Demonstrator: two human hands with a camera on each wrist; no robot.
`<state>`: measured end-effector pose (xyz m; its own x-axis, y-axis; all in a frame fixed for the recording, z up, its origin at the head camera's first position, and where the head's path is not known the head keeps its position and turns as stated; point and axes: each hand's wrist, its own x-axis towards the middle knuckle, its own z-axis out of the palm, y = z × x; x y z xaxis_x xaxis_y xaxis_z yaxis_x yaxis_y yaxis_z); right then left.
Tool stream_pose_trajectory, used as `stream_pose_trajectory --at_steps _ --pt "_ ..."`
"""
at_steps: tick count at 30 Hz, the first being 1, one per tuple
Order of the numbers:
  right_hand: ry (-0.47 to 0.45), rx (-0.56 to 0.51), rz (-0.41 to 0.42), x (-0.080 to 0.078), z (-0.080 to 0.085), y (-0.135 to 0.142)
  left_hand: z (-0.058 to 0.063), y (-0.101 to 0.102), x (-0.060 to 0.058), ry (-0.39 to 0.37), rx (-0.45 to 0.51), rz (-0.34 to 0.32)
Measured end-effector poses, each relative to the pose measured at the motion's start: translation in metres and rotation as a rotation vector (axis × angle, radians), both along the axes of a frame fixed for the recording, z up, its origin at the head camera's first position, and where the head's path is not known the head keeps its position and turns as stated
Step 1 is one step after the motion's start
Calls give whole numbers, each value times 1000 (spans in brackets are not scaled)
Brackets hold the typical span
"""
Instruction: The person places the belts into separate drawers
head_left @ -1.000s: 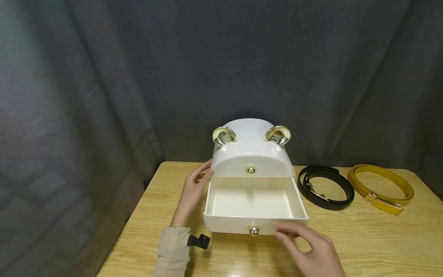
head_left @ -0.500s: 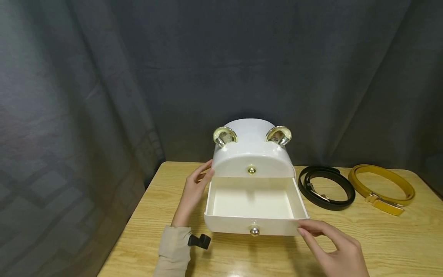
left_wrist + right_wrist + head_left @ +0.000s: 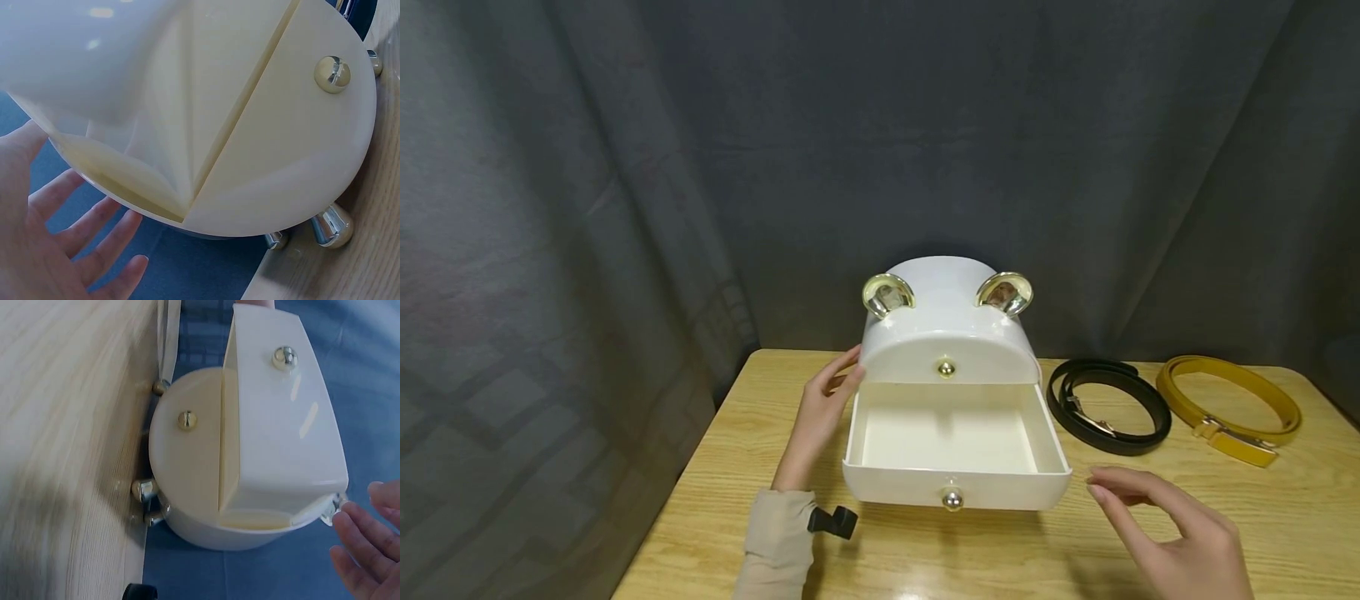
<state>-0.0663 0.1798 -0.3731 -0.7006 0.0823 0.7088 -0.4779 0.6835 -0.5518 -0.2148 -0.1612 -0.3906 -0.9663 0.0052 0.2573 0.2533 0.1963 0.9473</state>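
Right fingers (image 3: 1146, 485) near drawer (image 3: 1015, 491), hand (image 3: 1195, 546) cropped.

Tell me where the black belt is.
In the head view, at right, the black belt lies on the table between the white drawer box and the yellow belt.

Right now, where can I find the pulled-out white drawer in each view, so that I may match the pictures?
Head: the pulled-out white drawer is below the middle, slightly right of centre, its inside visible.
Left wrist: upper left, large and blurred, cut by the picture's edge.
Right wrist: upper part, right of centre, with its round knob near the top.
Shared landmark: the wooden table, at the bottom, right side and left side respectively.
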Motion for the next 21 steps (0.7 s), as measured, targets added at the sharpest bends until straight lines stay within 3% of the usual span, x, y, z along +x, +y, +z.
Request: stream_pose_trajectory --at_steps 3,9,16,21 --pt "-28 -1 -35 -1 2 5 -1 0 -1 -1 4 -1" --pt "25 2 -7 -9 -1 16 0 0 0 5 3 -2" --pt "-98 -16 -82 -18 -4 25 -1 0 -1 16 1 -4" --pt "-80 -5 -78 -27 -7 32 -1 0 -1 9 1 -7"
